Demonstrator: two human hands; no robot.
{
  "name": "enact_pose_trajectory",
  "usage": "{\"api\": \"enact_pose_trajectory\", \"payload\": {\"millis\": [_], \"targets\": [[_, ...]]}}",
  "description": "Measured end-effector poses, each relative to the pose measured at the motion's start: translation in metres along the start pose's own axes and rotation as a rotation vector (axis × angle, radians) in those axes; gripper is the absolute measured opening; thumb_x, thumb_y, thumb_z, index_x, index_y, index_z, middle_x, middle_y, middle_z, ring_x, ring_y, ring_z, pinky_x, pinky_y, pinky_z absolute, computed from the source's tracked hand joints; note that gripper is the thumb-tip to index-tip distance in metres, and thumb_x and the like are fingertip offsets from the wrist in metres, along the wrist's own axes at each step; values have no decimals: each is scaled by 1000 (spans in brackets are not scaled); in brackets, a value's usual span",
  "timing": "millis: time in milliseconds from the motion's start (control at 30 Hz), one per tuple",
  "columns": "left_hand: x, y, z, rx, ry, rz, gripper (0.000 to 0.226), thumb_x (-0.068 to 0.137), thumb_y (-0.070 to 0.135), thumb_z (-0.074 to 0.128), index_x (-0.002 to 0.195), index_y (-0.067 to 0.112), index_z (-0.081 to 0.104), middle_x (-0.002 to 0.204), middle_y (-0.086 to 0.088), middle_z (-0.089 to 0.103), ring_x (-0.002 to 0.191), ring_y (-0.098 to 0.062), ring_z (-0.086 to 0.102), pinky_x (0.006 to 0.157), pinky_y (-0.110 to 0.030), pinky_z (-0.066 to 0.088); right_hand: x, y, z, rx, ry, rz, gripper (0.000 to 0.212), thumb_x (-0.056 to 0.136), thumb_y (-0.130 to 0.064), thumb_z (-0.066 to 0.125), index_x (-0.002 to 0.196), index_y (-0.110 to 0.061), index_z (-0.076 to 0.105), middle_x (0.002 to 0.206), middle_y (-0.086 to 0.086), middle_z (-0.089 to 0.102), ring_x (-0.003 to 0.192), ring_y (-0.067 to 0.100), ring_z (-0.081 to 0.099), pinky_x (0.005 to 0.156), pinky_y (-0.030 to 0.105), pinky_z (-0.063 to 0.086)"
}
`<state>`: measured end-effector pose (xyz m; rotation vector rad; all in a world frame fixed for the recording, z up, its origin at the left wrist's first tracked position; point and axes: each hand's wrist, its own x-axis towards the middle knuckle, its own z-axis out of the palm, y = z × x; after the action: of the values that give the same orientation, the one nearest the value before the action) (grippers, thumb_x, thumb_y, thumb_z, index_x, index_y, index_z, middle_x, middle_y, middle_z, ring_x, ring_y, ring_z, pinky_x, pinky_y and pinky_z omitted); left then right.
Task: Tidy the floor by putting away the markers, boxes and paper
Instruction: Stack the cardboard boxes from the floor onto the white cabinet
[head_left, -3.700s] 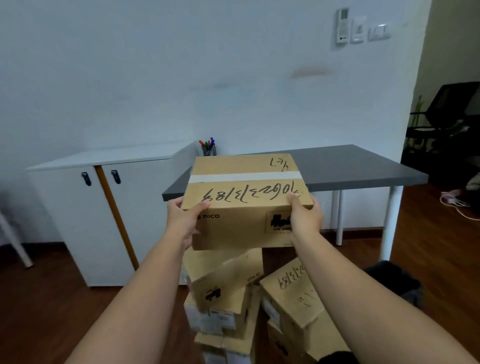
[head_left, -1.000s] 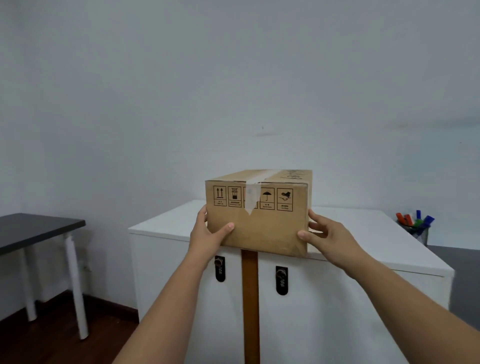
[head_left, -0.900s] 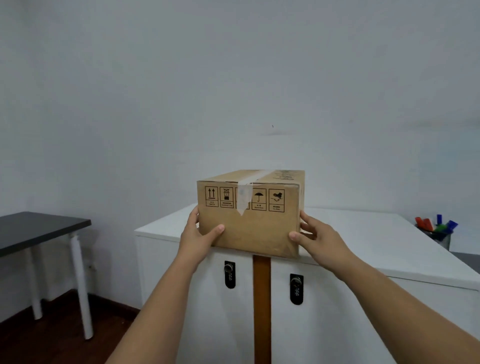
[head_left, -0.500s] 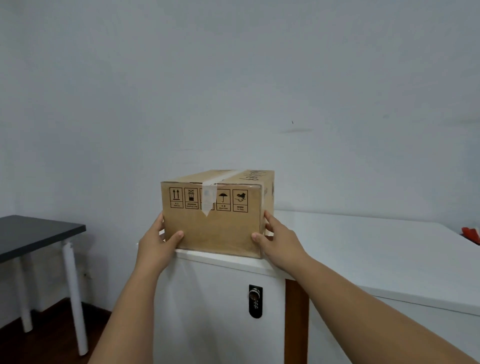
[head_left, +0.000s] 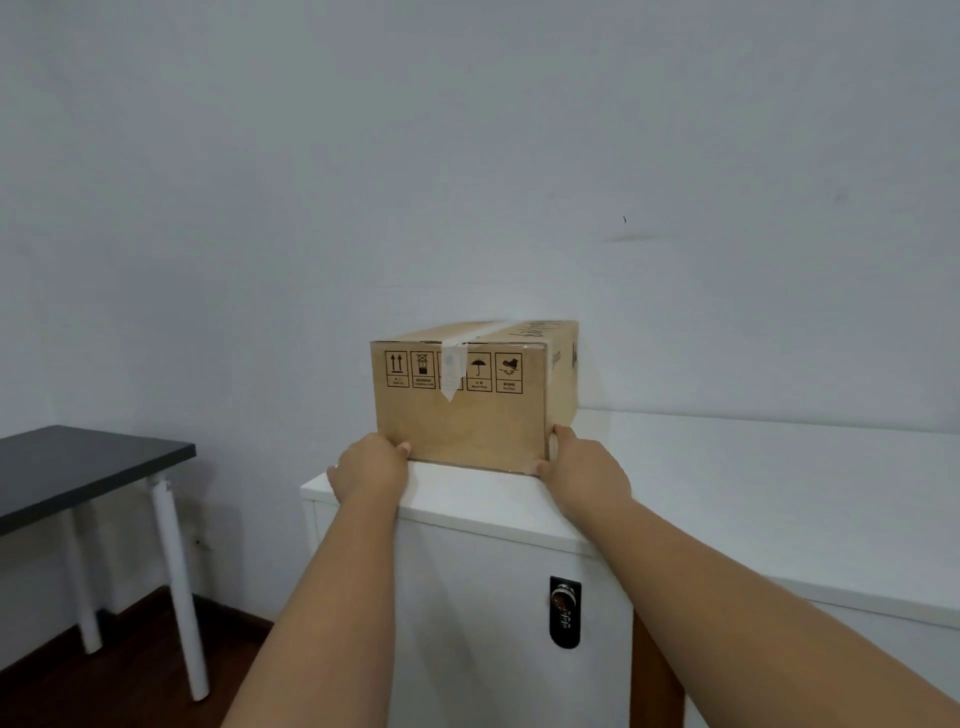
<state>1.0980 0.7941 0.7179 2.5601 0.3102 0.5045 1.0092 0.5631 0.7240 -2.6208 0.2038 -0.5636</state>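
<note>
A sealed cardboard box (head_left: 467, 400) was seen resting flat and upright on the left end of a white cabinet (head_left: 727, 483), close to the wall (head_left: 467, 156). A strip of clear tape (head_left: 453, 374) ran over its top and down the near face, across a row of printed handling symbols (head_left: 453, 370). The left hand (head_left: 370, 467) was pressed against the box's lower left corner, fingers curled round the edge. The right hand (head_left: 582, 465) was set against the lower right corner, fingertips wrapped onto the side face. Whether the box was truly gripped or merely touched could not be told for certain, though both hands appeared closed on it. A black combination lock (head_left: 565, 612) was fixed on the cabinet door below. A dark-topped table (head_left: 78, 467) with white legs stood apart at the left, over a dark wooden floor (head_left: 104, 680).
</note>
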Motion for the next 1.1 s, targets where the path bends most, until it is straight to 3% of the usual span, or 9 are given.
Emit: {"api": "enact_pose_trajectory", "payload": {"millis": [133,267,433,600,733,833,967,1033,1100], "targets": [[-4,3,0,92,47,14,41,97,47,48,110,12,65,111,-12,67,106,-31,60,89,-41,50,-12,4,-7,-164,-98,-25,41,95,-41,36,119,-17,60,117,6,60,108,27,54,88,39,46],[-12,8,-9,136,35,-15,47,98,48,45,118,11,64,118,-13,64,112,-32,55,87,-39,45,-35,25,-30,-221,-197,-61,46,96,-41,31,127,-19,58,129,6,56,118,26,51,98,40,43],[-62,39,-10,-174,1,-8,59,93,57,42,121,9,62,124,-13,60,115,-35,53,96,-45,37,-76,83,-87,-127,-165,-9,38,97,-42,40,124,-23,60,131,2,59,119,21,53,96,33,42],[-172,120,19,-394,-163,346,51,90,49,46,134,25,55,137,-3,51,118,-27,53,102,-43,41,-132,152,-151,121,41,117,22,94,-30,55,110,-27,69,111,0,68,96,15,60,75,22,39],[-275,194,39,-685,-355,673,51,92,41,55,141,26,49,144,4,41,124,-12,46,92,-23,32,-191,210,-198,202,247,247,21,92,-25,55,106,-31,69,103,-6,66,86,7,59,66,14,40],[-360,242,44,-812,-452,888,43,90,31,60,132,27,57,136,6,49,124,-10,47,94,-20,32,-245,256,-239,176,394,373,22,92,-23,53,103,-33,69,97,-8,64,79,5,58,59,13,40],[-471,283,44,-987,-468,1144,30,87,19,63,116,23,66,125,3,57,121,-17,49,98,-19,31,-334,309,-299,124,621,532,25,94,-18,47,102,-28,69,75,-9,60,50,0,50,38,9,35],[-527,291,45,-1034,-541,1264,25,87,19,63,112,23,66,120,5,58,118,-15,49,97,-19,31,-384,330,-324,67,734,630,25,95,-20,46,105,-27,68,77,-7,61,51,7,51,37,11,35],[-583,290,47,-1051,-618,1388,22,87,19,62,108,23,66,116,6,58,116,-14,49,94,-18,30,-434,348,-341,15,846,725,24,94,-23,46,103,-30,68,87,-8,64,61,10,56,46,17,41]]}}
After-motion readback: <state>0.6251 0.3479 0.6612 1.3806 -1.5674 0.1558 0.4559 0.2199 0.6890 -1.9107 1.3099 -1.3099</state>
